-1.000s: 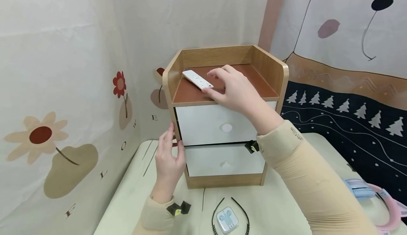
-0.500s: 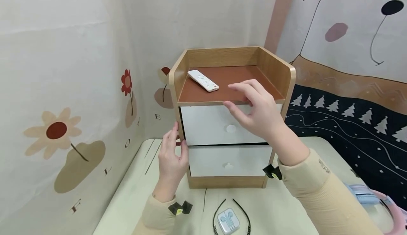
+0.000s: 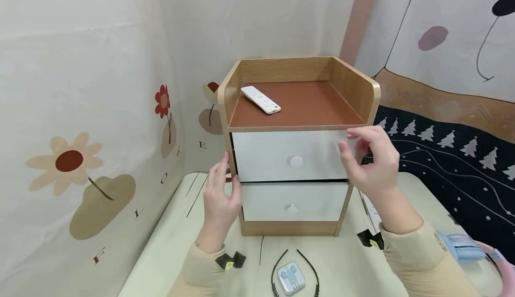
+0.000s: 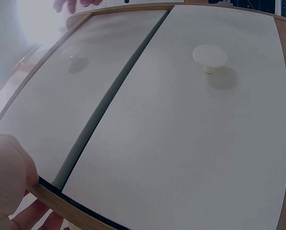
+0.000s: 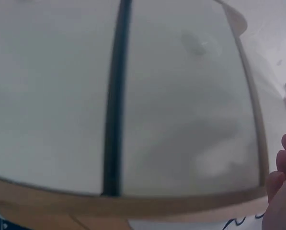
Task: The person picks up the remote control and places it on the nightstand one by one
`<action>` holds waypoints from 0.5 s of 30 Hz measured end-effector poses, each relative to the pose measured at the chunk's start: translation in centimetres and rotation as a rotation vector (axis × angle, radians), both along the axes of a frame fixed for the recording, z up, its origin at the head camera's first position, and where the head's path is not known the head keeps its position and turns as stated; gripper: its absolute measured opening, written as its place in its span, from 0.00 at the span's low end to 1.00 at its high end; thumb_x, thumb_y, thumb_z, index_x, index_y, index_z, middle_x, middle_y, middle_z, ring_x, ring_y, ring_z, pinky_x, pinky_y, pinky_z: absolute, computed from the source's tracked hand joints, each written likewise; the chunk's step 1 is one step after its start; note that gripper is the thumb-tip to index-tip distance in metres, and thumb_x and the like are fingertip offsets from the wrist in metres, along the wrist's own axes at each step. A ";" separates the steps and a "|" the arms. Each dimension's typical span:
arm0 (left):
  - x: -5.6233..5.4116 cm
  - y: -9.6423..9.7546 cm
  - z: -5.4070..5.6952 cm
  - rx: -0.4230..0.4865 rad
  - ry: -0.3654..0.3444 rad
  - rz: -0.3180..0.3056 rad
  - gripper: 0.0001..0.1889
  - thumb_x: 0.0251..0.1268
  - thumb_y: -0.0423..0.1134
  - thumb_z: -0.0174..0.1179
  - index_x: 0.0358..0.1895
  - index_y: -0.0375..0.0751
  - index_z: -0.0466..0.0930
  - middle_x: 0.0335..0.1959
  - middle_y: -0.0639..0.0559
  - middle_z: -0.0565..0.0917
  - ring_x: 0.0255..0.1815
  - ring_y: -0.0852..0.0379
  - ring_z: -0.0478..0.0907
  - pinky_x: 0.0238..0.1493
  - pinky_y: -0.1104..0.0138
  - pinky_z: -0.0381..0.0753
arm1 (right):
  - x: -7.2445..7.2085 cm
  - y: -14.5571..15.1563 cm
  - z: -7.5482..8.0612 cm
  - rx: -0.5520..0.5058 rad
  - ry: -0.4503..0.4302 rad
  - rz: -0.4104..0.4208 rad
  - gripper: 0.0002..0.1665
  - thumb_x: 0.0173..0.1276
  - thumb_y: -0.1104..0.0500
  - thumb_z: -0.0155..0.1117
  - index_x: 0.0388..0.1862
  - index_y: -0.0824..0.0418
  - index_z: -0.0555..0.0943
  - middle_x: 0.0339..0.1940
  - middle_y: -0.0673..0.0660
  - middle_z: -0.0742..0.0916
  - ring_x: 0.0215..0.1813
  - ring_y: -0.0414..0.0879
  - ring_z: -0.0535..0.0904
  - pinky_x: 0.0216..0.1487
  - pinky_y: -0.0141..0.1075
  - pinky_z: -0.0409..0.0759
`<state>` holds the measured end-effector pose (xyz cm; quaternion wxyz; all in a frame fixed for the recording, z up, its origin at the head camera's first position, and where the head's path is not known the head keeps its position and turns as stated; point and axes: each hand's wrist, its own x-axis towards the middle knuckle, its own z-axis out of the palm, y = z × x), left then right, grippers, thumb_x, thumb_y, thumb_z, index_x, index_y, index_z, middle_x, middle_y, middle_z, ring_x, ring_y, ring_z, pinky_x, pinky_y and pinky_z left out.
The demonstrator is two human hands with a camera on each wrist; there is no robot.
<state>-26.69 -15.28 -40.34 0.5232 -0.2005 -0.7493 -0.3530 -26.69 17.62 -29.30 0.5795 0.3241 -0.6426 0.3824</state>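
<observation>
A small wooden nightstand [image 3: 290,228] with two white drawers stands in front of me. On its brown top tray [image 3: 310,105] a white remote control [image 3: 260,100] lies at an angle near the left wall. My left hand [image 3: 220,201] rests against the nightstand's left side, thumb at the front edge and fingers along the outer panel, as the left wrist view also shows. My right hand [image 3: 372,163] holds nothing; its thumb and fingers are apart at the right end of the upper drawer [image 3: 265,156]. The lower drawer [image 3: 265,202] appears closed, its round knob in the middle.
A black headband [image 3: 317,277] lies on the pale table [image 3: 161,261], around a clear case of earphones [image 3: 291,278]. Blue and pink headphones [image 3: 462,247] lie at the right. A flat white item [image 3: 372,212] is partly hidden behind my right wrist. Printed curtains [image 3: 100,64] hang behind.
My right hand has moved away from the remote control, right and down to the upper drawer's right end. The remote stays on the tray. The left hand keeps its place.
</observation>
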 end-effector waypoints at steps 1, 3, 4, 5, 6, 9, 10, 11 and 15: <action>-0.1 0.0 -0.1 -0.002 0.001 0.002 0.36 0.69 0.21 0.62 0.82 0.34 0.70 0.56 0.33 0.84 0.49 0.40 0.86 0.41 0.47 0.92 | 0.0 0.4 -0.4 -0.009 0.001 -0.015 0.38 0.79 0.37 0.68 0.46 0.76 0.85 0.36 0.71 0.86 0.31 0.47 0.71 0.40 0.20 0.68; -0.4 0.1 -0.2 -0.003 0.006 0.003 0.36 0.69 0.21 0.62 0.82 0.34 0.70 0.56 0.33 0.84 0.49 0.40 0.86 0.41 0.46 0.92 | -0.1 1.2 -1.2 -0.024 -0.006 -0.048 0.38 0.79 0.38 0.67 0.46 0.77 0.84 0.37 0.72 0.86 0.32 0.47 0.71 0.41 0.19 0.68; -0.4 0.0 -0.2 -0.003 0.008 0.004 0.36 0.68 0.21 0.62 0.81 0.34 0.70 0.56 0.33 0.84 0.49 0.40 0.86 0.41 0.46 0.92 | -0.1 1.6 -1.6 -0.032 -0.013 -0.065 0.37 0.80 0.39 0.66 0.47 0.77 0.84 0.37 0.72 0.86 0.32 0.47 0.71 0.42 0.19 0.68; -0.4 0.0 -0.1 -0.004 0.009 0.005 0.36 0.68 0.21 0.62 0.81 0.34 0.70 0.56 0.32 0.84 0.49 0.40 0.86 0.41 0.46 0.92 | 0.0 1.9 -1.9 -0.044 -0.022 -0.083 0.36 0.80 0.40 0.66 0.48 0.77 0.83 0.38 0.72 0.86 0.33 0.46 0.72 0.43 0.19 0.68; -0.3 -0.1 -0.1 -0.003 0.007 0.005 0.36 0.68 0.21 0.62 0.81 0.34 0.70 0.56 0.32 0.84 0.49 0.40 0.86 0.41 0.46 0.92 | 0.0 2.3 -2.4 -0.055 -0.035 -0.102 0.34 0.80 0.42 0.66 0.49 0.77 0.83 0.39 0.72 0.86 0.34 0.45 0.72 0.43 0.19 0.69; -0.2 -0.1 -0.1 0.003 0.002 0.001 0.36 0.69 0.21 0.62 0.81 0.34 0.70 0.56 0.32 0.84 0.49 0.40 0.86 0.42 0.46 0.92 | 0.0 3.6 -3.8 -0.075 -0.093 -0.158 0.28 0.79 0.49 0.66 0.53 0.77 0.81 0.42 0.73 0.88 0.36 0.37 0.72 0.45 0.18 0.69; -0.2 -0.1 -0.1 0.003 0.001 0.002 0.36 0.69 0.21 0.62 0.81 0.35 0.70 0.56 0.32 0.84 0.49 0.40 0.86 0.42 0.46 0.92 | -0.1 4.0 -4.3 -0.079 -0.116 -0.177 0.26 0.78 0.52 0.66 0.55 0.77 0.81 0.43 0.73 0.88 0.37 0.35 0.72 0.46 0.17 0.69; -0.2 -0.1 -0.1 0.002 0.001 0.002 0.36 0.69 0.21 0.62 0.81 0.35 0.70 0.56 0.33 0.84 0.49 0.40 0.86 0.42 0.46 0.92 | -0.2 4.4 -4.8 -0.086 -0.138 -0.195 0.24 0.77 0.55 0.67 0.56 0.77 0.81 0.44 0.73 0.88 0.37 0.33 0.71 0.46 0.17 0.69; -0.1 -0.2 0.0 -0.005 0.005 0.005 0.36 0.69 0.21 0.62 0.81 0.34 0.70 0.55 0.33 0.84 0.49 0.41 0.86 0.41 0.48 0.93 | -0.7 6.0 -7.1 -0.104 -0.258 -0.261 0.23 0.73 0.65 0.68 0.63 0.74 0.80 0.46 0.71 0.89 0.38 0.27 0.69 0.46 0.16 0.68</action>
